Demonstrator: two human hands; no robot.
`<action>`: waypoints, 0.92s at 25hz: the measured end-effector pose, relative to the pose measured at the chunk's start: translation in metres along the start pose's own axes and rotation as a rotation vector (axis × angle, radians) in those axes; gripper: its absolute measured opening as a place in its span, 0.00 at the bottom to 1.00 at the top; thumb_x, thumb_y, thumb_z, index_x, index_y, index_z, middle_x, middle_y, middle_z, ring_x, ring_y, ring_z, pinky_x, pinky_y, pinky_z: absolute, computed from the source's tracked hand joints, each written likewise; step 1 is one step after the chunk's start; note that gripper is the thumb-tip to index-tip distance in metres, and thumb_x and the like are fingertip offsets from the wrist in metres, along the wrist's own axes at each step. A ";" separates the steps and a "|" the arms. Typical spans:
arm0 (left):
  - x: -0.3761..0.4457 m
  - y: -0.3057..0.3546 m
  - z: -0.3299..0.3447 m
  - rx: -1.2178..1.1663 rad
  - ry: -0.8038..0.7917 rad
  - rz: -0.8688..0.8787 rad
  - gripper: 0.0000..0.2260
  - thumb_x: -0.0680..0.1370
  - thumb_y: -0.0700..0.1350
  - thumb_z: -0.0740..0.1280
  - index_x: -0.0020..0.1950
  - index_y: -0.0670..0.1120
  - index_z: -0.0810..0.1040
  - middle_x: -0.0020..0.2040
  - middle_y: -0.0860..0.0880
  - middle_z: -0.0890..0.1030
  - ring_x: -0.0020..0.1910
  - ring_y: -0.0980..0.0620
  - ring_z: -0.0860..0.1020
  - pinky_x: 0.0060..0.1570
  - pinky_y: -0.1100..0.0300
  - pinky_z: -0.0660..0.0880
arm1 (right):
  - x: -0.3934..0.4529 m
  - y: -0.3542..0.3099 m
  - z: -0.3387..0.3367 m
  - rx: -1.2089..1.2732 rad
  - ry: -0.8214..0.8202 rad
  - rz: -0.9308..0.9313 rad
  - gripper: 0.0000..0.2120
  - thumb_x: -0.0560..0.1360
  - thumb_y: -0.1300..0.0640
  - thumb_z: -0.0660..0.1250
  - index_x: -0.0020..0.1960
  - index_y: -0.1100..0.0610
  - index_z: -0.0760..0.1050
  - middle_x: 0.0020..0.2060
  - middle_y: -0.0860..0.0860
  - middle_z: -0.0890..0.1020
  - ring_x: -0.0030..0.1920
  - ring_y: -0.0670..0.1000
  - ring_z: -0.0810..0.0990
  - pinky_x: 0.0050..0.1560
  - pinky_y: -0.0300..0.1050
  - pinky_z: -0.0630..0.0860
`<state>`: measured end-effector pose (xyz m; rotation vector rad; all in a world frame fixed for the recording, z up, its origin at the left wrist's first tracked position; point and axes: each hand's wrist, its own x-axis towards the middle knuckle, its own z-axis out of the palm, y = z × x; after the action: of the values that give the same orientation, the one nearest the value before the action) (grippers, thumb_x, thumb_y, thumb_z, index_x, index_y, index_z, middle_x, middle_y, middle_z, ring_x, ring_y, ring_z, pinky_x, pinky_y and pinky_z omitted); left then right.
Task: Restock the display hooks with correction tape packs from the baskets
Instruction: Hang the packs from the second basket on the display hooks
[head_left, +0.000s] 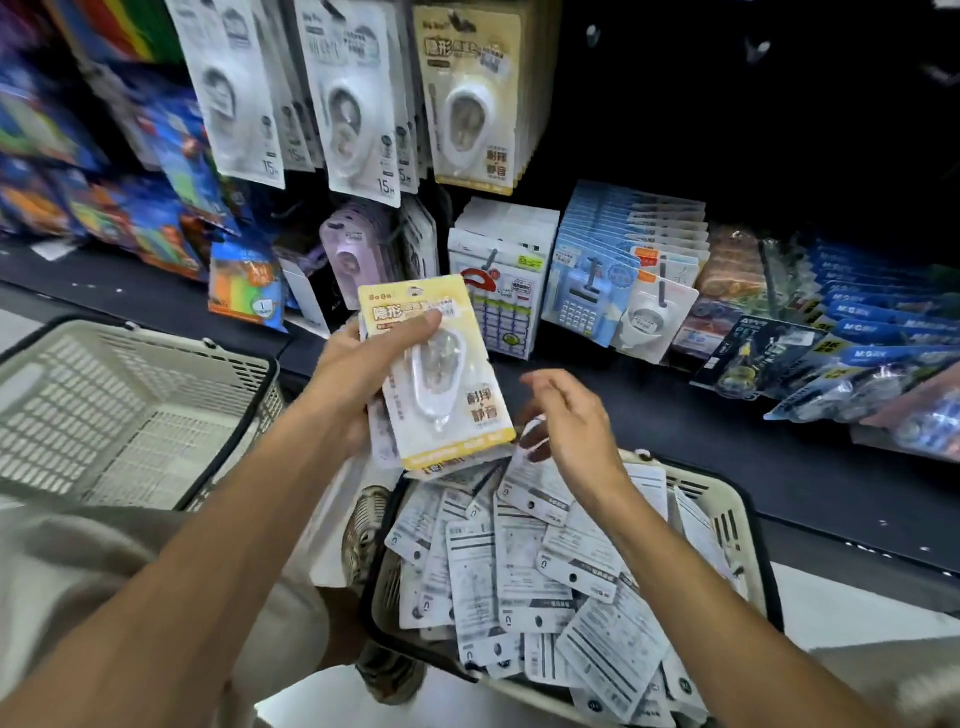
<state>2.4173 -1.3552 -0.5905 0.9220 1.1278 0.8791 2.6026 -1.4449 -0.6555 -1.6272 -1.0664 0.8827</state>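
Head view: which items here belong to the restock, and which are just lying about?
In the job:
yellow pack in left hand
right hand
full basket of packs
matching hung packs

Lying about:
empty basket
calculators
blue pen packs

We're in a stationery shop: carded packs (358, 98) hang on display hooks, boxed goods (506, 270) line a dark shelf (727, 431), shopping baskets (130, 405) below.

Two baskets (156, 410), two hands (358, 374)
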 end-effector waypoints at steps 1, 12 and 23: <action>0.003 0.006 -0.009 -0.095 0.051 -0.017 0.17 0.71 0.48 0.79 0.56 0.45 0.84 0.48 0.44 0.88 0.41 0.48 0.88 0.35 0.54 0.83 | 0.003 0.016 0.003 -0.380 -0.060 -0.087 0.15 0.80 0.53 0.65 0.66 0.49 0.75 0.52 0.49 0.83 0.49 0.53 0.81 0.45 0.45 0.75; 0.008 0.030 -0.005 -0.361 0.026 -0.014 0.30 0.68 0.55 0.77 0.68 0.46 0.80 0.62 0.42 0.84 0.63 0.37 0.81 0.65 0.32 0.74 | 0.032 0.043 0.043 -0.047 -0.077 -0.166 0.06 0.80 0.54 0.69 0.52 0.51 0.85 0.44 0.39 0.86 0.42 0.43 0.86 0.41 0.40 0.82; 0.008 -0.003 0.051 -0.205 0.035 -0.016 0.29 0.62 0.52 0.80 0.60 0.44 0.82 0.54 0.42 0.87 0.50 0.43 0.87 0.51 0.48 0.82 | 0.038 -0.072 -0.119 0.787 -0.047 0.211 0.17 0.71 0.46 0.69 0.55 0.54 0.85 0.54 0.55 0.86 0.53 0.57 0.85 0.61 0.59 0.79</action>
<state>2.4684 -1.3564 -0.5870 0.7307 1.0519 0.9808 2.7072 -1.4373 -0.5563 -1.0563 -0.4663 1.2818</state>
